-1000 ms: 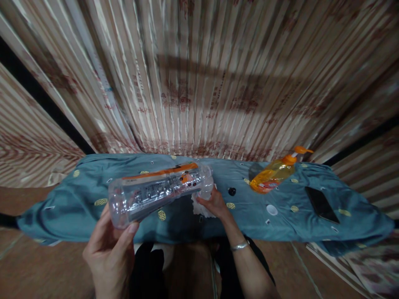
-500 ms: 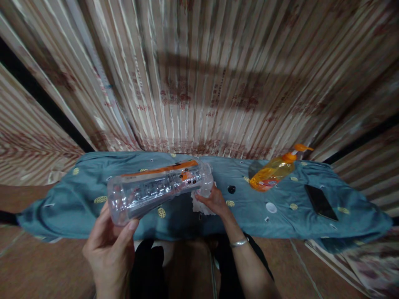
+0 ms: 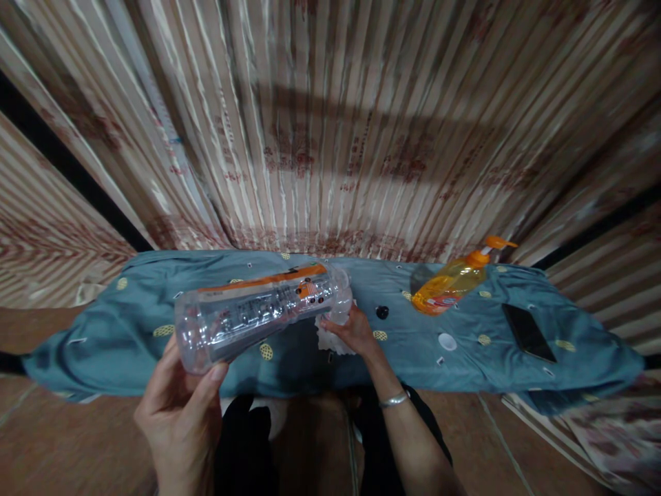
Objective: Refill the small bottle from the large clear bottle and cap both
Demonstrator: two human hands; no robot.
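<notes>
My left hand (image 3: 183, 406) is closed on the base end of a large clear plastic bottle (image 3: 258, 318) with an orange and printed label. The bottle lies tilted in the air above the cloth, its narrower end toward the right and slightly up. At that end is my right hand (image 3: 359, 332), fingers closed around a white wipe with a wavy edge (image 3: 333, 342). The wipe is beside the bottle's narrow end; whether it presses on the plastic is hard to see. Part of the right fingers is hidden behind the bottle.
A teal patterned cloth (image 3: 129, 344) covers the narrow table. On it are an orange pump bottle (image 3: 449, 286), a dark phone (image 3: 527, 332), a small black object (image 3: 382, 312) and a white disc (image 3: 447, 342). Behind hangs a striped curtain (image 3: 330, 138).
Both hands keep their holds, with the bottle and the wipe almost unmoved. The whole view has shifted very slightly.
</notes>
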